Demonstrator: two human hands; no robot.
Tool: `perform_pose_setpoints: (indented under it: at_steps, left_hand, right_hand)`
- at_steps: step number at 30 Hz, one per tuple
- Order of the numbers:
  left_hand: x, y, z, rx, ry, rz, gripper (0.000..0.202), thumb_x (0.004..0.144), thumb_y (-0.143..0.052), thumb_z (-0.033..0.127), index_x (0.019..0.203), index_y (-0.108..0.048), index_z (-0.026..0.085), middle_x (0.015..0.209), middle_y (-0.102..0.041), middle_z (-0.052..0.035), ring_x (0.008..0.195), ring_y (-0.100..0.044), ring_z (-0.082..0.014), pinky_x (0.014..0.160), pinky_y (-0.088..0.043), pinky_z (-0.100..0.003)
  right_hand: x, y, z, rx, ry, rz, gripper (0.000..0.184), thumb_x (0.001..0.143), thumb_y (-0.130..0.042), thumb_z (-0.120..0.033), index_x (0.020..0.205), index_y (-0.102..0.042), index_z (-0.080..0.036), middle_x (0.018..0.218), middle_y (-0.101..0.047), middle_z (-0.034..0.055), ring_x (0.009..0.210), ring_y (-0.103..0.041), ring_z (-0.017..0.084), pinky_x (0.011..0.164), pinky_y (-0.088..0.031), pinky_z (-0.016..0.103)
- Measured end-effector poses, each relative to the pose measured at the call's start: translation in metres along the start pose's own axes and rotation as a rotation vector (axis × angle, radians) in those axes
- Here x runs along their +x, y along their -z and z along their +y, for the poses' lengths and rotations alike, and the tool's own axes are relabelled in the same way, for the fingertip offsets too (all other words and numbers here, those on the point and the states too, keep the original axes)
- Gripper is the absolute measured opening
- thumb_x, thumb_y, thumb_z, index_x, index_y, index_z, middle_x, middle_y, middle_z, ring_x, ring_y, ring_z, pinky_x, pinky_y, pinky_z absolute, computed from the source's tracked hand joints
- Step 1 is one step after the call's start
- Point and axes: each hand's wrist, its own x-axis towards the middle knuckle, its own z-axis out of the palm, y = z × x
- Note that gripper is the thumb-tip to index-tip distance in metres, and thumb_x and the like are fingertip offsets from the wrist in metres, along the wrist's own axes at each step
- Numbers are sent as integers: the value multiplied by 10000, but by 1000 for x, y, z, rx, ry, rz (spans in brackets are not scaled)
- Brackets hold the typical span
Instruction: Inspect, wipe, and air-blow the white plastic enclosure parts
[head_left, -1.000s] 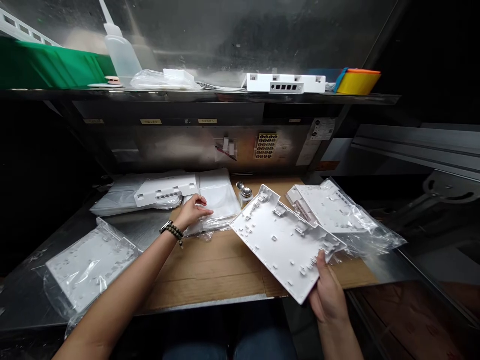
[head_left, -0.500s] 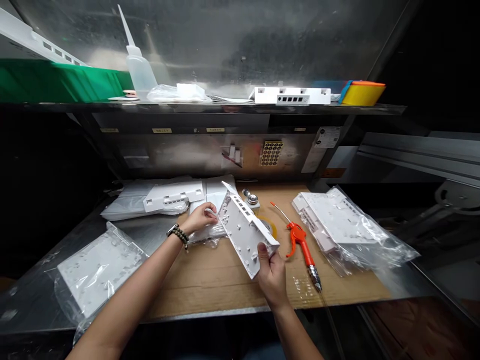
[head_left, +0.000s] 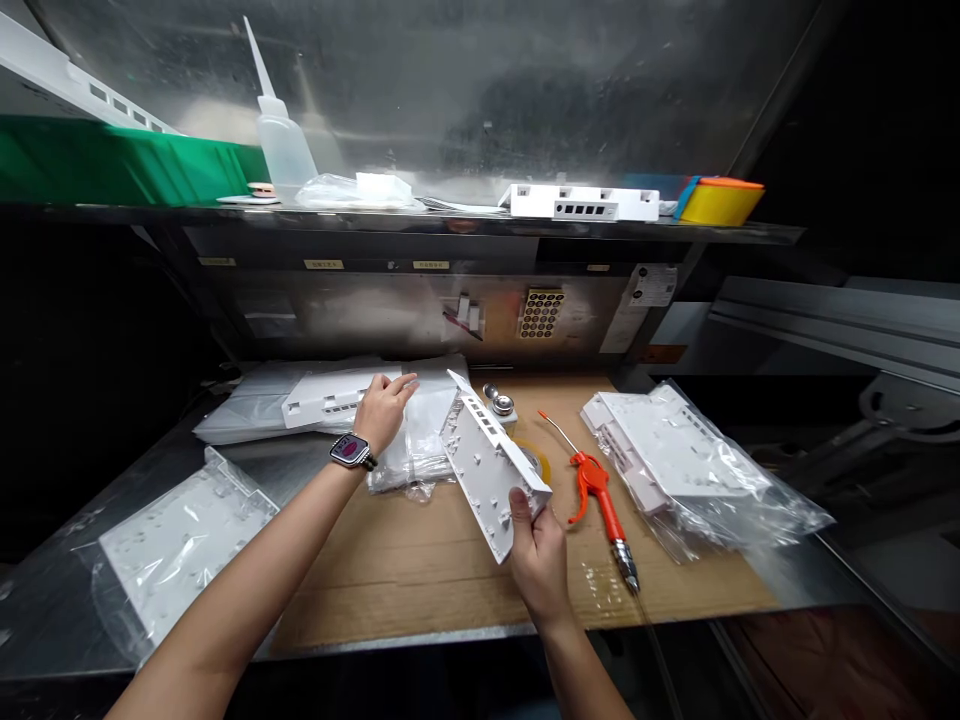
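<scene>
My right hand (head_left: 538, 555) grips the lower corner of a white plastic housing (head_left: 487, 470), thumb on its inner face. The housing is tilted, its row of square port openings along the upper right edge and small posts showing inside. My left hand (head_left: 384, 408), with a watch (head_left: 350, 450) at the wrist, is raised near the back left, fingers stretched to the right with nothing seen in them. It partly covers another white housing (head_left: 307, 398) lying on clear plastic bags (head_left: 247, 410). More clear bags (head_left: 431, 430) lie just beyond its fingertips; whether it touches them, I cannot tell.
An orange air blow gun (head_left: 598, 480) lies on the cardboard sheet (head_left: 390, 570). Behind the held housing are a roll of yellow tape (head_left: 541, 462) and a small metal-lidded container (head_left: 502, 403). Bagged white housings lie right (head_left: 675, 450) and left (head_left: 180, 540). A shelf (head_left: 450, 228) spans above.
My left hand has moved away from the held housing, up and to the left, and its fingers have straightened. My right hand keeps its grip on the housing, almost in place.
</scene>
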Motion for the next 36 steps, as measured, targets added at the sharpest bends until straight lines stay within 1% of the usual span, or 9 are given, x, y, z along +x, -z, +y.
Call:
perform_pose_setpoints:
  at_steps: [3,5,9,11,17,21,25,30,36]
  left_hand:
    - [8,3,12,3,-55,-78,645,858,-453,30,1459,-549,246,1591,-487,-124,1080,-633,-292,935,-511,-475]
    - [15,5,24,-46,-100,-197,729,764,-490,37,1439,-584,297,1643,-435,-83,834,-659,-218,762,-539,-387]
    - [26,11,50,-228,-157,-489,459,678,-570,113,1062,-787,241,1453,-632,-81,661,-639,-164,553,-521,-294]
    - [29,13,61,-312,-151,-551,436,677,-577,144,1050,-792,216,1309,-711,-98,669,-649,-178,526,-528,-278]
    - [23,16,78,-405,-152,-343,698,722,-523,134,1406,-638,208,1527,-569,-126,762,-670,-168,574,-530,-281]
    - [15,14,82,-338,-188,-154,628,757,-499,67,1338,-689,211,1507,-586,-118,1030,-683,-224,725,-552,-303]
    - [8,15,83,-196,-190,22,436,831,-463,36,1136,-729,199,1500,-573,-125,765,-651,-159,740,-556,-356]
    - [-3,17,85,44,-251,-23,304,813,-489,-16,785,-704,197,1455,-638,-104,1022,-699,-287,929,-562,-469]
    - [-1,17,95,227,-240,-58,740,737,-483,-45,1437,-548,185,1648,-437,-134,1061,-739,-288,833,-619,-391]
  right_hand:
    - [-10,2,11,-24,20,132,577,946,-581,-680,1106,-753,-153,1045,-800,178,999,-766,336,851,-615,417]
    - [-19,3,22,-27,59,244,572,900,-614,-722,970,-764,-174,952,-802,179,920,-774,353,825,-626,447]
    - [-37,4,44,-43,161,253,465,904,-670,-636,1017,-772,-197,946,-798,184,1023,-762,390,959,-598,533]
    - [-44,4,53,-60,204,183,420,955,-640,-552,1146,-759,-199,1048,-794,195,1162,-723,394,1054,-549,566]
    - [-50,9,73,-93,215,100,393,999,-596,-455,1266,-730,-201,1290,-737,197,1356,-613,384,1142,-490,574]
    - [-51,12,76,-126,201,77,426,1001,-592,-467,1298,-716,-189,1354,-707,198,1337,-631,377,1113,-525,540]
    - [-49,16,65,-142,121,112,502,979,-587,-589,1199,-741,-165,1184,-774,222,1170,-731,382,976,-607,485]
    - [-44,18,51,-160,62,160,583,950,-576,-681,1149,-738,-157,1124,-786,222,1134,-743,376,922,-612,440]
    - [-43,21,48,-191,120,75,548,963,-565,-665,1131,-745,-175,1021,-804,183,1078,-756,374,894,-597,433]
